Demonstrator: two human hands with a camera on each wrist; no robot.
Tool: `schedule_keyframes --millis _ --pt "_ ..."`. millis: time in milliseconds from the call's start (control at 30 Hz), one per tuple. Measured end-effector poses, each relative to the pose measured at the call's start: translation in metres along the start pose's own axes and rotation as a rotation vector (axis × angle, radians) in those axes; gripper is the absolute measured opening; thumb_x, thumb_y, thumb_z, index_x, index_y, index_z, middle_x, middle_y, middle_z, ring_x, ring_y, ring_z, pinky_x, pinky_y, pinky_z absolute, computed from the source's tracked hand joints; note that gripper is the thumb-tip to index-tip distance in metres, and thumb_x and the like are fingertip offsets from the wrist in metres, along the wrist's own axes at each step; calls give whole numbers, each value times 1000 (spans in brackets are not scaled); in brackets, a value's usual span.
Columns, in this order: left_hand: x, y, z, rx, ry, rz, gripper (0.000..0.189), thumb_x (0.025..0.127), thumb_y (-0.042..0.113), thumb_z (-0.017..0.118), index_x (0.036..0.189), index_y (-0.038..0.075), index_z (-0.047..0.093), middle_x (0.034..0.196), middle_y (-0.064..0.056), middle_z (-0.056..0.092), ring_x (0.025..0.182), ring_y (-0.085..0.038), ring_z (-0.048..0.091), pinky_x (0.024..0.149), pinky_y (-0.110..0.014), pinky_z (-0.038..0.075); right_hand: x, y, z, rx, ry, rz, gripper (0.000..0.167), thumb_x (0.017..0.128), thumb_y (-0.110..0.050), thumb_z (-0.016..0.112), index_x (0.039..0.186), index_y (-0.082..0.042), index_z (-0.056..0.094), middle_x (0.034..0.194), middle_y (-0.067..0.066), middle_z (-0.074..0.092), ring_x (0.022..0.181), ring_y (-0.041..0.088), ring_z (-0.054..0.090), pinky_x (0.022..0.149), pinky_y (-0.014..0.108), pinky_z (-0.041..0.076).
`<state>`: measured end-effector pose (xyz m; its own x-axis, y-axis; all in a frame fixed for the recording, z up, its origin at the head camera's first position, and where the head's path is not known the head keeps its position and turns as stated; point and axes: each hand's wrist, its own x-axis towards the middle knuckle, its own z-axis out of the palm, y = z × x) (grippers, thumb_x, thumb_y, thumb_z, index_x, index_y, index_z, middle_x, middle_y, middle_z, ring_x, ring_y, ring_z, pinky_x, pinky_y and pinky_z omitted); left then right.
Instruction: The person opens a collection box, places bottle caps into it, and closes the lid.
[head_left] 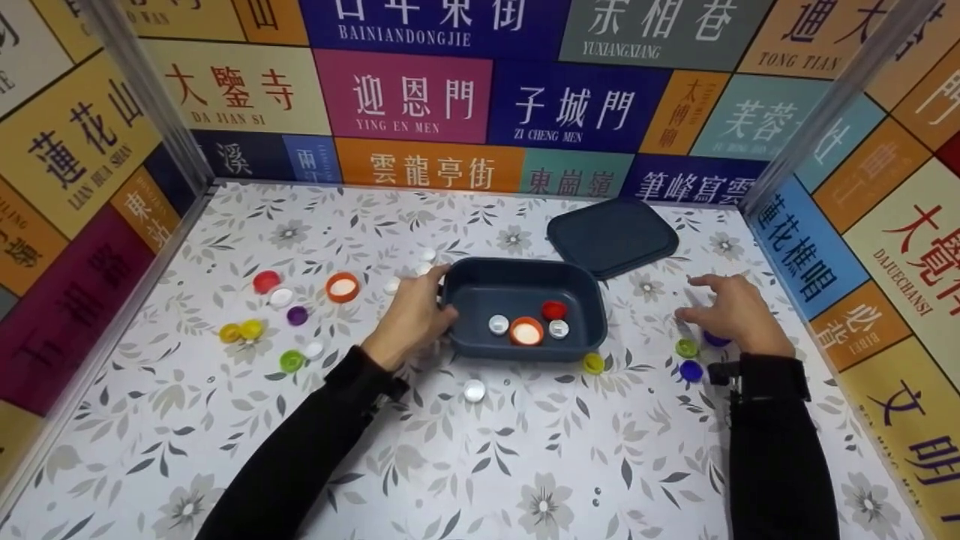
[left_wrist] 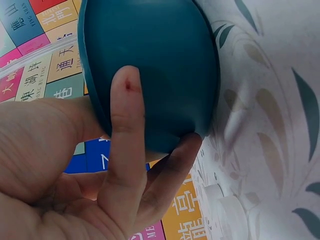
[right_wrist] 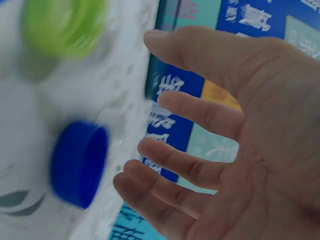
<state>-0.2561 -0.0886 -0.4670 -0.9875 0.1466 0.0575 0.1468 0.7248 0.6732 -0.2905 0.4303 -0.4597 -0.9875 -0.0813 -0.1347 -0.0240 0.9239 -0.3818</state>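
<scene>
A dark blue plastic food box stands in the middle of the table with several bottle caps inside, among them a red cap and an orange-rimmed cap. My left hand grips its left end. In the left wrist view one finger lies along the box's outer wall. My right hand hovers at the right with fingers apart, holding nothing. Close to it are a green cap and a blue cap; the right wrist view shows a blue cap beside the fingers.
The box's dark lid lies behind it to the right. Loose caps are spread at the left, including an orange cap and a purple cap. A white cap and a yellow cap lie in front. Printed panels wall the table.
</scene>
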Motion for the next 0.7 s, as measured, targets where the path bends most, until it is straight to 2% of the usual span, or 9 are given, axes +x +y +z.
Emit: schedule_keyframes --millis 67,133,233,300,367,467,567,700 --pt "0 1 0 2 0 -5 78 98 2 78 172 1 53 140 -32 79 84 -31 84 88 -42 72 1 7 0 -6 -39 24 79 103 -36 87 166 3 59 158 42 61 128 57 63 119 79 50" --pt "0 1 0 0 -2 -10 79 98 1 78 172 1 53 138 -32 80 78 -28 83 82 -41 72 2 11 0 -15 -60 38 77 104 -36 85 165 3 60 162 43 58 139 60 61 122 81 48" --pt "1 2 0 -5 -2 -6 79 98 1 78 172 1 53 137 -32 80 75 -26 81 78 -38 71 3 13 0 -14 -66 59 70 104 -33 84 161 1 64 159 45 59 142 62 61 119 79 52" --pt "0 2 -1 -15 -6 -4 79 97 0 78 172 0 52 138 -32 79 75 -26 82 77 -38 71 2 14 1 -5 -64 75 63 105 -30 82 158 0 68 156 45 61 137 60 64 114 75 55" --pt "0 3 -1 -13 -5 1 79 97 1 77 172 0 52 141 -32 79 80 -27 82 81 -38 71 1 12 2 7 -56 90 55 105 -25 80 154 -1 73 153 45 63 129 55 67 108 68 60" --pt "0 3 -1 -11 -6 -4 80 97 1 77 173 2 52 144 -32 77 85 -31 83 88 -40 72 0 10 4 22 -21 82 40 104 -16 76 141 -1 81 143 41 71 116 46 71 94 51 65" --pt "-1 3 -1 2 -2 -14 80 97 3 78 173 3 53 144 -31 78 87 -30 82 94 -41 71 0 7 5 27 23 50 30 102 -10 75 128 0 87 129 36 78 105 40 75 81 38 64" --pt "-1 2 -1 -10 -10 -32 80 99 3 78 174 4 51 143 -31 78 75 -24 79 84 -38 72 1 5 6 24 52 25 26 101 -8 76 122 1 89 121 33 81 101 38 75 76 33 61"
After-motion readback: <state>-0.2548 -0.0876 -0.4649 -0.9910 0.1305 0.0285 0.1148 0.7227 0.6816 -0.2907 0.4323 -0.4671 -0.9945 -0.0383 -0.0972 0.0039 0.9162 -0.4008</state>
